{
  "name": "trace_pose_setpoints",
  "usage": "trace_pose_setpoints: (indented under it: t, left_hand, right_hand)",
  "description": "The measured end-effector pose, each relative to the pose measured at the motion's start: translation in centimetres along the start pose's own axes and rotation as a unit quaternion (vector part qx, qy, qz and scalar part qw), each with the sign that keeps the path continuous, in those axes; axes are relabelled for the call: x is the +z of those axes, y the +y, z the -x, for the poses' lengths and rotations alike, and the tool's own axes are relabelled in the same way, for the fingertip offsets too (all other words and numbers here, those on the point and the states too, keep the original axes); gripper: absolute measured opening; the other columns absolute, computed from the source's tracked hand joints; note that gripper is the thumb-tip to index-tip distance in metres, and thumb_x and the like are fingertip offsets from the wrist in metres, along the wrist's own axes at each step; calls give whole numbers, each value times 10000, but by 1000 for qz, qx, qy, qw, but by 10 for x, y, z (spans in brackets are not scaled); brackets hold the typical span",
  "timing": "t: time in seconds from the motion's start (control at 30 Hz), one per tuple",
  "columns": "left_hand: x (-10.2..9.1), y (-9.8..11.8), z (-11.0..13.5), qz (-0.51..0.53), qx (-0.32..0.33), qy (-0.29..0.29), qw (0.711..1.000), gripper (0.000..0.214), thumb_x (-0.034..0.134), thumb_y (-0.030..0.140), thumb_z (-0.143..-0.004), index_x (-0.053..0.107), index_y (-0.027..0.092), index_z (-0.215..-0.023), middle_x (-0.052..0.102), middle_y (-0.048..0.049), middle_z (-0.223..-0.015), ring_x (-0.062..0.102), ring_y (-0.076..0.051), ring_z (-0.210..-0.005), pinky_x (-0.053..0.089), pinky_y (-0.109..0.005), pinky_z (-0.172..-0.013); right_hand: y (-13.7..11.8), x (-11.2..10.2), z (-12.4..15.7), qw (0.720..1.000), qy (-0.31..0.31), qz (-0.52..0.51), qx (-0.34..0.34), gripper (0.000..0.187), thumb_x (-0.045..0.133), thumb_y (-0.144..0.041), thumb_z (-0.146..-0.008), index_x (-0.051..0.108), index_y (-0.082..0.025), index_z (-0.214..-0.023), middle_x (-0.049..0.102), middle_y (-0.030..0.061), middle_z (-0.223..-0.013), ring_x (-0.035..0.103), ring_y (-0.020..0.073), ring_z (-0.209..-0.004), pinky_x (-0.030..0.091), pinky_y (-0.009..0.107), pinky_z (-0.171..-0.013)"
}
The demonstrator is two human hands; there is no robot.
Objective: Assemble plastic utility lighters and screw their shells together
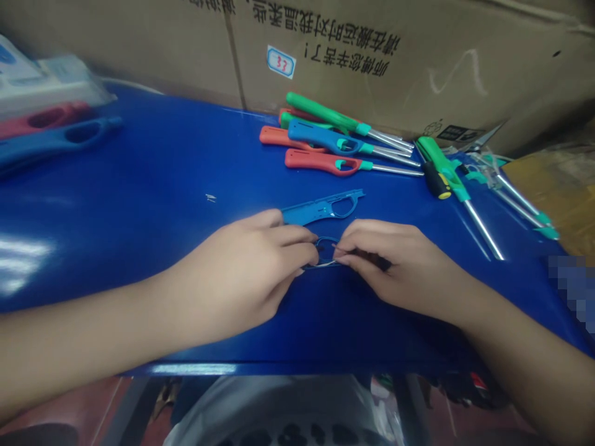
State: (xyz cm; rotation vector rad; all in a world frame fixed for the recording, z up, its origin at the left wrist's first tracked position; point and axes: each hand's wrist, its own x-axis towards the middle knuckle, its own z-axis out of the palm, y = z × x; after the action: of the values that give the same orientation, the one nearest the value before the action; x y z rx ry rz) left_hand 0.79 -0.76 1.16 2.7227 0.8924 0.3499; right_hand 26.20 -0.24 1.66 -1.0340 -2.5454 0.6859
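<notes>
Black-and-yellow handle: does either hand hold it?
No, the black-and-yellow handle lies by a green lighter; the left hand and right hand are at a blue casing.

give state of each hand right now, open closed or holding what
Left hand: closed, holding a blue casing piece.
Right hand: closed in a pinch by that piece; what it grips cannot be told.

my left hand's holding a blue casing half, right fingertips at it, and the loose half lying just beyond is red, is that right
Not the colour: the loose half just beyond is blue, as the head view shows. The rest stands: your left hand holds a blue casing half, your right hand's fingertips at it.
</notes>
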Motion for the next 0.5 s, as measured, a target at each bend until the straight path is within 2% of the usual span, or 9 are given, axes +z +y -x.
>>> trace_pose_setpoints:
  t: [0.17, 0.27, 0.37, 0.5]
  left_hand:
    - [2, 0, 2, -11, 1, 11, 1000, 282, 536, 99, -932, 709, 224, -1117, 724, -21, -1201, 629, -242, -923, 510, -410, -848]
    - [3, 2, 2, -11, 3, 17, 1000, 273, 539, 101, -933, 714, 221, -1105, 725, -23, -1199, 638, -250, -966, 519, -411, -850]
    - [4, 5, 1, -21, 6, 23, 1000, 281, 529, 83, -922, 719, 200, -1093, 721, -45, -1208, 639, -256, -977, 524, -409, -836]
    - [7, 10, 1, -55, 37, 42, 997, 250, 554, 87, -901, 734, 156, -1061, 719, -83, -1213, 630, -255, -935, 527, -404, -812]
  right_hand:
    - [1, -1, 0, 1000, -11, 10, -3, 138, 553, -98, -965, 668, -174, -975, 687, 33, -978, 630, 142, -888, 464, 264, -773]
    - [0, -2, -1, 1000, -11, 5, 2, 132, 597, -79, -930, 685, -179, -932, 681, 12, -914, 604, 115, -784, 445, 246, -705]
    - [-2, -4, -2, 999, -13, -9, 30, 130, 635, -68, -898, 692, -184, -881, 656, -15, -834, 548, 84, -662, 416, 234, -622]
    - [-4, -7, -1, 997, -21, -23, 65, 118, 660, -83, -879, 686, -194, -847, 630, -29, -795, 533, 73, -628, 410, 223, -579]
